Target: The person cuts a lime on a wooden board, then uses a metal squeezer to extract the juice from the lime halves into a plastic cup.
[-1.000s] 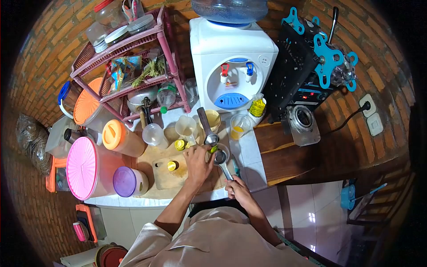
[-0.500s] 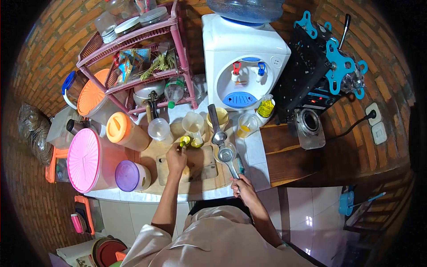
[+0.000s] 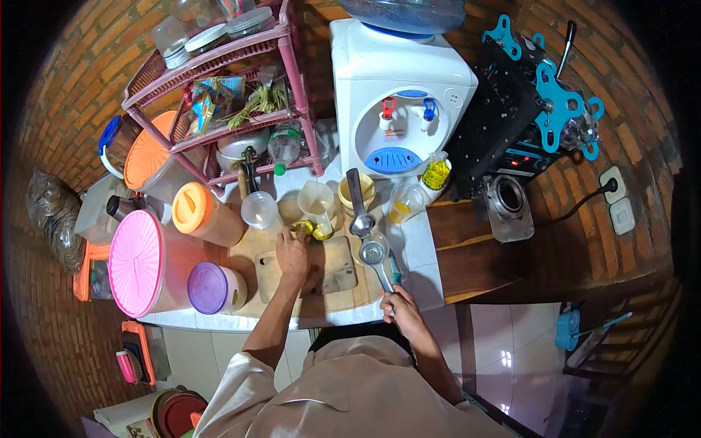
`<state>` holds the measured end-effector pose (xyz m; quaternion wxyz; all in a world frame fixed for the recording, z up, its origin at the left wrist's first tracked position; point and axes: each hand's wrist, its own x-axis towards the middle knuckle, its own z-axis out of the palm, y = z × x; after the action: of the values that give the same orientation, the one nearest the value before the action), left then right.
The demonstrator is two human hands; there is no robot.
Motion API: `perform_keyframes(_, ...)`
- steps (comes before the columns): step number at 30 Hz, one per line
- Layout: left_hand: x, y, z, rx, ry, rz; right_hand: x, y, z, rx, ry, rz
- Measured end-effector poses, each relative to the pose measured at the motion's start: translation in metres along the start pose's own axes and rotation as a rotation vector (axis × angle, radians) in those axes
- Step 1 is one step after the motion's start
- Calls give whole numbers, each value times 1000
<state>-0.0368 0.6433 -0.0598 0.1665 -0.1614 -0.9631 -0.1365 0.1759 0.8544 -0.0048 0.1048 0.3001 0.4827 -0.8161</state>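
Note:
My right hand (image 3: 401,306) grips the lower handle of a metal citrus squeezer (image 3: 373,253). The squeezer is spread wide, its other handle pointing away from me and its perforated cup over a clear cup. My left hand (image 3: 293,257) is palm down at the far edge of a wooden cutting board (image 3: 336,255), fingertips closed on a cut lime half (image 3: 304,228). Another lime piece (image 3: 321,232) lies beside it, close to a clear measuring cup (image 3: 315,198). Left of that stands a small clear plastic cup (image 3: 259,209). The fingertips are partly hidden.
A yellowish tub (image 3: 356,191) and a cup with orange-yellow liquid (image 3: 406,204) stand behind the squeezer. A water dispenser (image 3: 401,87) is at the back, a black sealing machine (image 3: 504,124) to the right. Lidded containers (image 3: 139,263) and a pink rack (image 3: 219,124) fill the left.
My left hand has lowered its fingers a little left with the lime half, turning more palm down. My right hand and the squeezer have hardly moved.

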Motion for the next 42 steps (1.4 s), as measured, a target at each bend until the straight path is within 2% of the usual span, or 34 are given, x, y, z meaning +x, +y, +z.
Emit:
perform_keyframes(1,0,-1,-5,2,3,-4,1,0,1,10,2,8)
perform_keyframes(3,0,-6,-16,-311,102,-82,3,-3,2,14,-2,10)
perform_keyframes(4,-3,-14,-19,-308,98,-82,2,-3,2,21,-2,14)
perform_keyframes(6,-14,-31,-28,-574,-220,-372,3,-4,4,1,4,14)
perform_keyframes(7,-20,-27,-40,-570,-217,-378,3,-5,5,-25,11,6)
perform_keyframes(9,-36,-17,-62,-146,-212,-224,7,-2,3,-32,-2,-5)
perform_keyframes(14,-55,-32,-41,-99,-244,-167,9,-1,2,-38,-20,-25)
perform_keyframes(17,-54,-31,-39,-180,-280,-247,5,-8,6,-38,-7,-22)
perform_keyframes(19,-51,-17,-50,-390,-212,-362,6,-7,5,-27,1,-24)
perform_keyframes(20,-50,-9,-53,-393,-214,-355,6,-7,4,-20,1,-19)
perform_keyframes(22,-49,14,-56,-849,-207,-520,6,-5,3,-13,5,-27)
perform_keyframes(23,-47,28,-57,-850,-205,-518,6,-5,3,-10,2,-30)
perform_keyframes(25,-40,61,-57,-1391,-200,-419,6,-7,4,-8,-4,-26)
perform_keyframes(27,-33,88,-62,-1094,-228,-289,6,-8,4,-7,-12,-22)
perform_keyframes(28,-26,105,-77,-985,-145,-210,8,-7,3,-2,-19,-33)
perform_keyframes(31,-17,126,-63,-872,-31,-92,10,-6,5,1,-39,-48)
perform_keyframes(33,-17,135,-63,-854,-21,-78,9,-7,5,-1,-39,-50)
perform_keyframes(35,-19,140,-72,-591,-57,-27,7,-8,6,1,-20,-39)
perform_keyframes(37,-23,138,-70,-565,-27,32,9,-7,7,21,-17,-55)
perform_keyframes(39,-27,137,-70,-392,77,39,9,-6,7,40,-14,-67)
perform_keyframes(42,-29,133,-66,-365,58,54,10,-7,8,48,-15,-78)
